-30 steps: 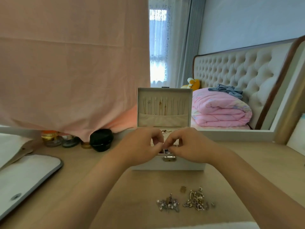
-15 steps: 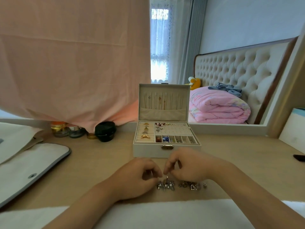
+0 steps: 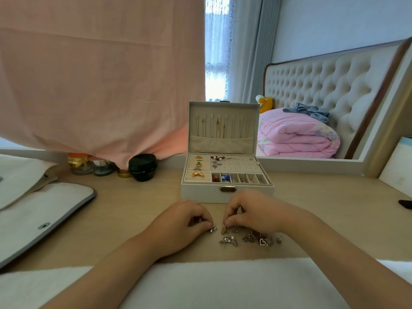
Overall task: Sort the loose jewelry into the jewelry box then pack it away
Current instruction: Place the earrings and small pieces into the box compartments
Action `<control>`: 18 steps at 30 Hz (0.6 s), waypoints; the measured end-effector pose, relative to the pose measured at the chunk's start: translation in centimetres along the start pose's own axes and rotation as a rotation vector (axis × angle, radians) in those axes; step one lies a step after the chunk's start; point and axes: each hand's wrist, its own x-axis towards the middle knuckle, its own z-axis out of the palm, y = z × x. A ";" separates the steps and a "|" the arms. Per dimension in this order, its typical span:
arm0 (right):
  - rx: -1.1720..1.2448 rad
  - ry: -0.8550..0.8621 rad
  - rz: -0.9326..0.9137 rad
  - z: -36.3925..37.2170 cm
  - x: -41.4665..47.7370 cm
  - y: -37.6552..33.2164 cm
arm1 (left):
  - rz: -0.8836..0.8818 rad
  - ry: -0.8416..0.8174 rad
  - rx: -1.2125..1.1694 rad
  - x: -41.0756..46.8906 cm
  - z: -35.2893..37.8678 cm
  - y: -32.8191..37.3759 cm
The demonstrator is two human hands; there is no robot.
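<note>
Just in front of the jewelry box [image 3: 227,194], head view: both hands low on the desk [image 3: 133,210], fingers curled.

- Left hand [image 3: 180,221] pinches a small silver piece [image 3: 214,227] btwn thumb & forefinger.
- Right hand [image 3: 256,212] pinches a tan piece [image 3: 223,229] at its fingertips. Its palm hides the back of the loose jewelry pile [image 3: 258,238].
- Pile lies nearer the person than the box, slightly right of the latch, w/ a smaller cluster [image 3: 228,240] just left of it. Items are tangled & too small to name, except a heart-shaped charm.
- Box lid is upright w/ chains hanging inside. Tray compartments are partly filled, contents hard to make out.

Left of the box, a pink cloth [image 3: 100,74] hangs down & covers the tops of the glass jars [image 3: 80,163]. A black jar [image 3: 142,167] sits near the box's left side. Further left, a white pouch [image 3: 44,210] is cut off by the frame. Far right of the box, a dark object [image 3: 405,204] is cropped at the edge, can't tell what.

A bare desk strip runs along both sides of the box. A white cloth [image 3: 223,284] covers the desk's near edge under the forearms.
</note>
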 end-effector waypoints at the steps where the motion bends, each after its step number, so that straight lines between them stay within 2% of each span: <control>1: -0.004 0.004 0.006 0.0 0.0 0.0 | -0.013 0.011 -0.008 0.0 0.0 0.1; 9: 0.124 0.094 0.039 0.4 0.2 0.0 | -0.099 0.042 -0.096 -0.1 0.1 0.5; 18: 0.523 0.215 0.022 0.7 0.4 -0.3 | -0.070 0.040 -0.116 -0.3 0.2 0.4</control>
